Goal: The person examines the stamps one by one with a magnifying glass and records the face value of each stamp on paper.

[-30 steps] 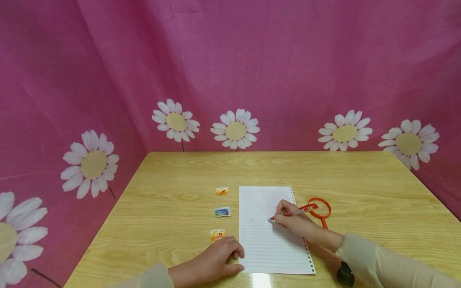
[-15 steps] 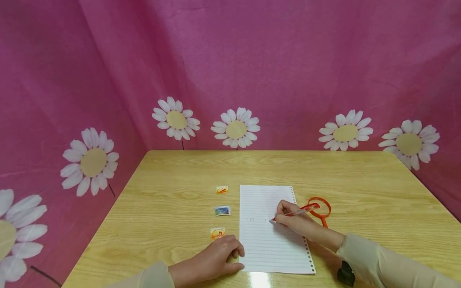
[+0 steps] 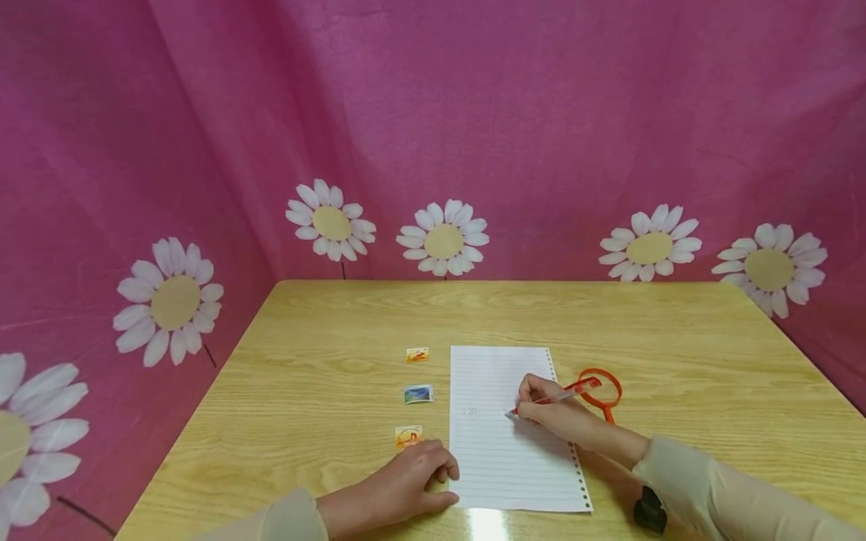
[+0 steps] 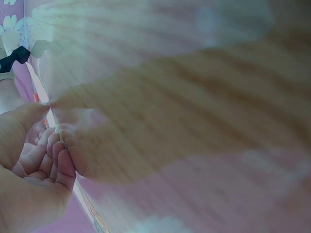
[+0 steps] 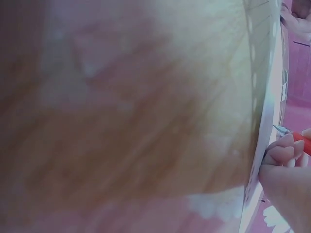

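Note:
In the head view, my right hand (image 3: 551, 409) pinches a red-and-clear pen (image 3: 558, 392) with its tip at the lined paper (image 3: 501, 473). Faint red figures, among them "120", stand on one line left of the tip. At the sheet's left edge rests my left hand (image 3: 413, 481), fingers loosely curled, holding nothing. Just beyond it lies a yellow stamp (image 3: 408, 434), its lower edge close to the knuckles. The right wrist view shows the pen (image 5: 301, 141) between the fingers; the left wrist view shows the curled left fingers (image 4: 62, 158).
Farther up, a blue-green stamp (image 3: 419, 394) and another yellow stamp (image 3: 417, 355) lie in a column left of the sheet. A red magnifying glass (image 3: 608, 415) lies right of the paper, partly behind the right forearm. Pink flowered cloth (image 3: 541, 135) surrounds the wooden table (image 3: 325, 338).
The pen tip has shifted slightly right along the line, and a faint mark now shows beside the earlier stroke. My left hand has stayed in place.

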Tool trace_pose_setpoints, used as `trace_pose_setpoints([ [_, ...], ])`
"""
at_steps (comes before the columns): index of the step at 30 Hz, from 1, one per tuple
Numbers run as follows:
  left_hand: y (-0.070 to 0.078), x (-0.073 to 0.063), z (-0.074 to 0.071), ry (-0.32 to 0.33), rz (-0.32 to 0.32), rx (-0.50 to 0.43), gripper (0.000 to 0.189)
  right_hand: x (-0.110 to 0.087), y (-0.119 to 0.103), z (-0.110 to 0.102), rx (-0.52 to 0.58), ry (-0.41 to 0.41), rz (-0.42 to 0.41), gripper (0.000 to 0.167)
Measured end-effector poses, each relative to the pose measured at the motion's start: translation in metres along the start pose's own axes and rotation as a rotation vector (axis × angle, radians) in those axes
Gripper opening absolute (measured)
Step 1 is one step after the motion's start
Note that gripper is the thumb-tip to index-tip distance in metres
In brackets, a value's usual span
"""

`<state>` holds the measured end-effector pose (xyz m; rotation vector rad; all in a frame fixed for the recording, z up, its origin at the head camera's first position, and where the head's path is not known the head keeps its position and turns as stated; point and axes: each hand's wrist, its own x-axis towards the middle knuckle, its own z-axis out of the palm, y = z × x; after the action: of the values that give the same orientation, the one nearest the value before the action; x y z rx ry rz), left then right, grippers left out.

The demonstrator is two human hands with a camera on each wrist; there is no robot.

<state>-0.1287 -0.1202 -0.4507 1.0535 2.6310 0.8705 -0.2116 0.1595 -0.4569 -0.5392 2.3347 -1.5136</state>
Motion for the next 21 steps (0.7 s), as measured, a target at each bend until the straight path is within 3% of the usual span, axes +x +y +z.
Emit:
trace_pose_setpoints([
  [8, 0.0025, 0.0009, -0.0017, -0.009, -0.014, 0.001, 0.017, -0.0017, -0.0034, -0.0022, 0.015, 0.008, -0.004, 0.018],
  [15, 0.0044, 0.0017, -0.0028, -0.017, -0.025, -0.006, 0.017, -0.0032, -0.0013, -0.0068, 0.058, 0.066, 0.051, 0.016],
  [21, 0.0032, 0.0011, -0.002, -0.019, -0.034, 0.002, 0.017, -0.0016, 0.0023, -0.008, 0.072, 0.024, 0.014, 0.016],
])
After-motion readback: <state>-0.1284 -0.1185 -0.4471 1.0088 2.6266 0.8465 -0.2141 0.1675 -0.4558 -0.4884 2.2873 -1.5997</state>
